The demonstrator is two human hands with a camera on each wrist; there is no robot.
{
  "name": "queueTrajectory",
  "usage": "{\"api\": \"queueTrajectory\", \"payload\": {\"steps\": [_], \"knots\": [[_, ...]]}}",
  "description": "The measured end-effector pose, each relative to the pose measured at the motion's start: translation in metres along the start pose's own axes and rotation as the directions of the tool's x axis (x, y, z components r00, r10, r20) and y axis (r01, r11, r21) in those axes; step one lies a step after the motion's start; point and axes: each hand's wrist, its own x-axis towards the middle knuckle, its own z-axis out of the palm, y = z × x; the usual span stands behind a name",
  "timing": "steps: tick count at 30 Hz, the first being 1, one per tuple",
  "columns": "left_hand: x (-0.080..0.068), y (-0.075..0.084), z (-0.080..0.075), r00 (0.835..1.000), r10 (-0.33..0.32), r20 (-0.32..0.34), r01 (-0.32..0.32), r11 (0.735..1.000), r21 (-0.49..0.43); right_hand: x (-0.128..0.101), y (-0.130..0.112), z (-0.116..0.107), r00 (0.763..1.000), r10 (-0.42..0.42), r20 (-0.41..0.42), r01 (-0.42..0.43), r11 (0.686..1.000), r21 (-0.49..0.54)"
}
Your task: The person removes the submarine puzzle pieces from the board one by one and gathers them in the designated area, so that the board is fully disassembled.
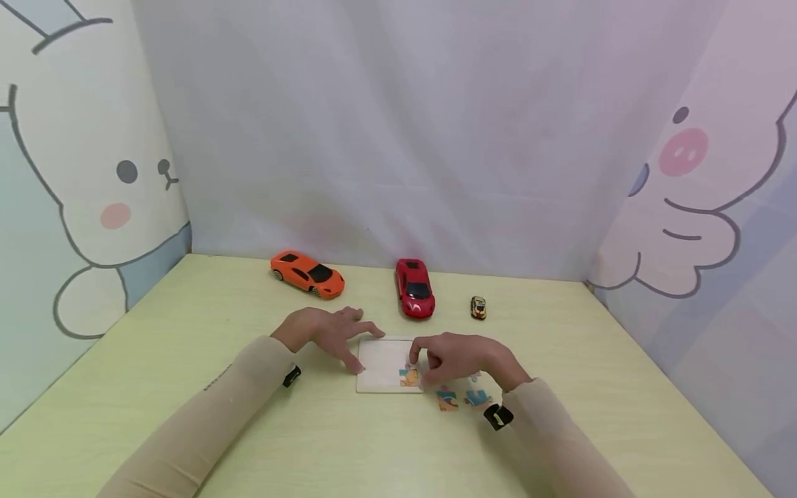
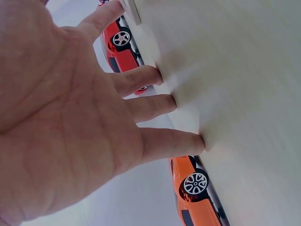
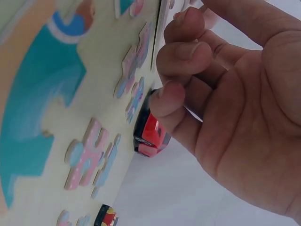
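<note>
A white puzzle board lies flat on the table, with an orange and blue puzzle piece in its near right corner. My left hand has its fingers spread. Its thumb is at the board's left edge and its index fingertip at the far edge, while the other fingertips rest on the table. Over the board's right side, my right hand has its index finger and thumb around the corner piece. Its other fingers curl inward in the right wrist view. Whether it pinches the piece I cannot tell.
Several loose puzzle pieces lie right of the board, some under the right wrist. Behind the board stand an orange toy car, a red toy car and a small gold toy car. A pale curtain rises along the table's back edge.
</note>
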Motion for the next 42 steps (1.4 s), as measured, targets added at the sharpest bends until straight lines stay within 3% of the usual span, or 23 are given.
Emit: {"api": "queueTrajectory", "payload": {"steps": [6,42], "knots": [[0.0,0.0,0.0,1.0,-0.009,0.0,0.009,1.0,-0.006,0.004,-0.005,0.005,0.998,-0.064,-0.002,0.064,0.998,0.018],[-0.002,0.002,0.001,1.0,0.009,-0.007,-0.009,1.0,0.004,0.007,-0.004,0.009,0.997,-0.073,-0.04,0.07,0.996,-0.054]]}}
